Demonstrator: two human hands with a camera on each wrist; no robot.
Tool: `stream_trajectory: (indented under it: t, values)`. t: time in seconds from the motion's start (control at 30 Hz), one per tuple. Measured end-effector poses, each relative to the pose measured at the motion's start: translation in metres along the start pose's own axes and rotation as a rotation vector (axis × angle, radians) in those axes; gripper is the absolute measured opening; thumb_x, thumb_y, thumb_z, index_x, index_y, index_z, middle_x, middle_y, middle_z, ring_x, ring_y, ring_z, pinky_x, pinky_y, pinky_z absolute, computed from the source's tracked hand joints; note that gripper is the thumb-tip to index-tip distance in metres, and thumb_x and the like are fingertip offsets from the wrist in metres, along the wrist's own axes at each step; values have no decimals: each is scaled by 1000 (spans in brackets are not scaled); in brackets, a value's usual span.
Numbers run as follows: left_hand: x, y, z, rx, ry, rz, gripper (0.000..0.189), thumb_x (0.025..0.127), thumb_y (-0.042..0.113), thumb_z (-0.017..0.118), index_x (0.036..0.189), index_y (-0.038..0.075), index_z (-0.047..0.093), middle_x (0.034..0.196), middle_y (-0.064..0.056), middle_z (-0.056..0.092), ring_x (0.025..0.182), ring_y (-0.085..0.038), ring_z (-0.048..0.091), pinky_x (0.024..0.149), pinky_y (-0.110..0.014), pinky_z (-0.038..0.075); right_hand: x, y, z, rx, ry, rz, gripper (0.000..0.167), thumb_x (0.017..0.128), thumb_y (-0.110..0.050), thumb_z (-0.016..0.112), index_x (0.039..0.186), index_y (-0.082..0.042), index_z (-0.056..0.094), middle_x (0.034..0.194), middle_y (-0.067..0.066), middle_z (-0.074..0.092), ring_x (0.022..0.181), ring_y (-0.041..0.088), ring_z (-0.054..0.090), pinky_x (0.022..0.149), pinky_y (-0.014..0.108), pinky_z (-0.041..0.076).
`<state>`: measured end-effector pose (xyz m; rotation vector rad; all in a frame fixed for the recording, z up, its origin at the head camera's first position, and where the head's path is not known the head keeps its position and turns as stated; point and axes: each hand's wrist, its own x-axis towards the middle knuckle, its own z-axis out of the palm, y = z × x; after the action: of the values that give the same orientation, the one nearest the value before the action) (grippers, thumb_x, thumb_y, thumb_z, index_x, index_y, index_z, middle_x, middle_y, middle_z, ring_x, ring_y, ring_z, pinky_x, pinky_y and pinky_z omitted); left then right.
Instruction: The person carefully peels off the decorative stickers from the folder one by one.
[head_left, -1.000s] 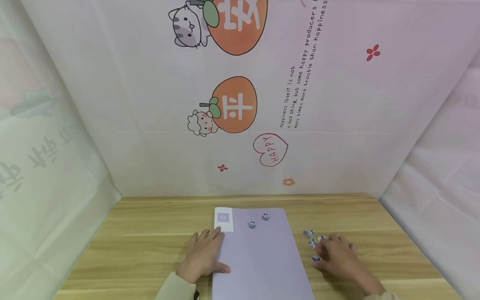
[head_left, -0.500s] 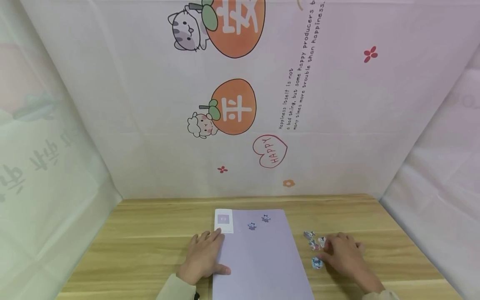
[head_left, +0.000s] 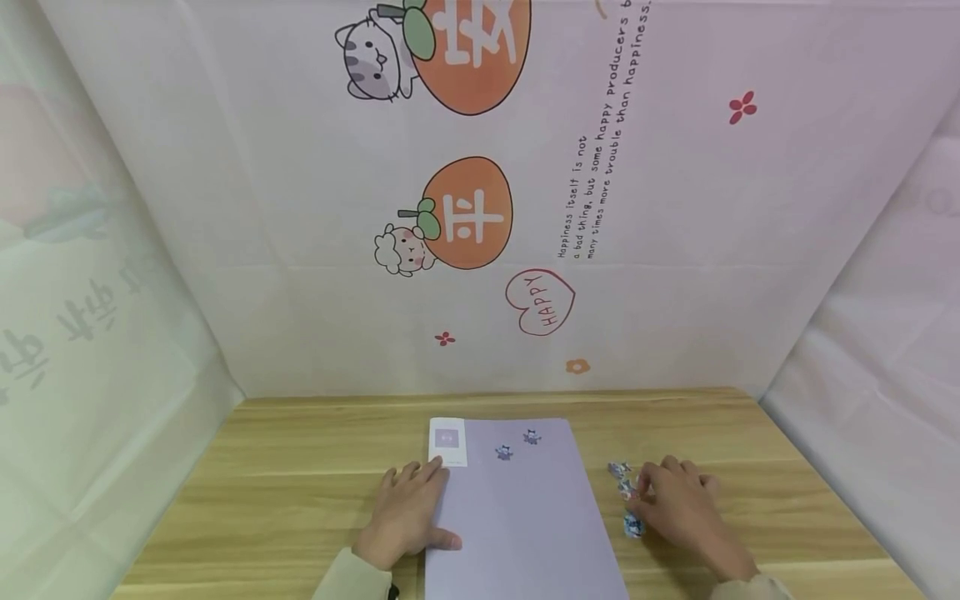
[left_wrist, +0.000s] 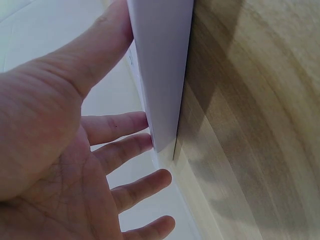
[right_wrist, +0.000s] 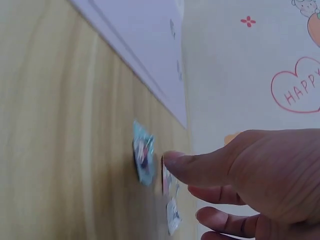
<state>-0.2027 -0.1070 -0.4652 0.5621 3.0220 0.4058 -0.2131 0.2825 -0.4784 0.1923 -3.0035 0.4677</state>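
My left hand (head_left: pixel 405 508) lies at the left edge of a flat, thick-edged lilac folder (head_left: pixel 517 517). Its fingers are spread, and the thumb touches the folder. In the left wrist view, the fingertips (left_wrist: pixel 144 142) reach along the folder's side (left_wrist: pixel 162 65). My right hand (head_left: pixel 682 504) is bent over small cartoon stickers on the table to the folder's right. Its thumb and index finger stand apart near a sticker (head_left: pixel 627 490). A bluish sticker (right_wrist: pixel 143 152) lies nearest in the right wrist view, another (right_wrist: pixel 173 216) farther off. One sticker seen earlier is now hidden by the fingers.
Two cartoon figures (head_left: pixel 503 452) show on the folder's upper part, right of a white label (head_left: pixel 448 454). The wooden table (head_left: pixel 285 483) ends at a printed white cloth backdrop (head_left: pixel 660 333), with cloth on both sides too.
My right hand has shifted slightly over the loose stickers, first uncovering the lower one, then moving left over the rightmost one. My left hand and the folder stay put.
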Motion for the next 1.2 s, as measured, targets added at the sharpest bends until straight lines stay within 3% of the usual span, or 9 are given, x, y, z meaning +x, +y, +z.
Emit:
stream_trajectory:
  t: [0.23, 0.63, 1.2]
  values:
    - [0, 0, 0, 0, -1, 2, 97, 63, 55, 88, 139, 4, 56, 151, -20, 48, 133, -49, 45, 109, -73, 30, 10, -22, 6, -3, -4, -40, 22, 82, -34, 80, 82, -21, 63, 90, 0, 56, 94, 31, 52, 87, 65, 34]
    - [1, 0, 0, -5, -11, 2, 96, 64, 55, 88, 139, 4, 56, 151, -19, 48, 134, -49, 45, 108, -73, 30, 27, -67, 22, 2, 61, -142, 17, 81, -24, 81, 88, -16, 68, 90, 2, 60, 96, 32, 54, 85, 59, 36]
    - [1, 0, 1, 9, -20, -10, 98, 64, 56, 87, 140, 4, 55, 152, -19, 47, 135, -48, 44, 110, -72, 30, 52, -114, 39, 88, 19, -217, 18, 82, -21, 82, 94, -13, 71, 88, -1, 57, 92, 25, 50, 84, 53, 33]
